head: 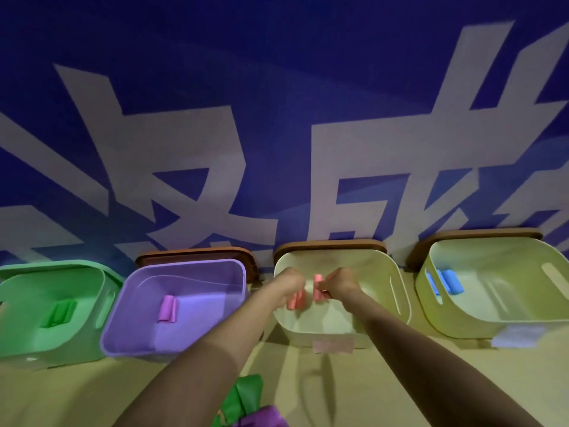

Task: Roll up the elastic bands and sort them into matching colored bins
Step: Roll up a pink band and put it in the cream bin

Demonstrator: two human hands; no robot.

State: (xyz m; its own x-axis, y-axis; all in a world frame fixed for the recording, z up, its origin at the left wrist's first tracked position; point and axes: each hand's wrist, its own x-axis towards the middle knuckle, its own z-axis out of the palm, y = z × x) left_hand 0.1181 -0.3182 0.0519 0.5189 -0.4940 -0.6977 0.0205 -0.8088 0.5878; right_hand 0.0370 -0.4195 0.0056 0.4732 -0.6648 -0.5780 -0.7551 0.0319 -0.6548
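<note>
Both of my hands are over the cream bin with a pink label (403, 291), third from the left. My left hand (288, 286) is curled, and a pink rolled band (295, 301) sticks out just below its fingers. My right hand (341, 283) pinches a second pink roll (318, 288) by its end. The two pink rolls are a small gap apart above the bin's floor. Unrolled green (243, 399) and purple (264, 419) bands lie on the table at the bottom edge, between my forearms.
A green bin (18, 343) at the left holds a green roll (60, 314). A purple bin (132, 343) holds a purple roll (167, 309). The far-right cream bin (431, 315) holds blue rolls (446, 282). All four stand against a blue wall with white lettering.
</note>
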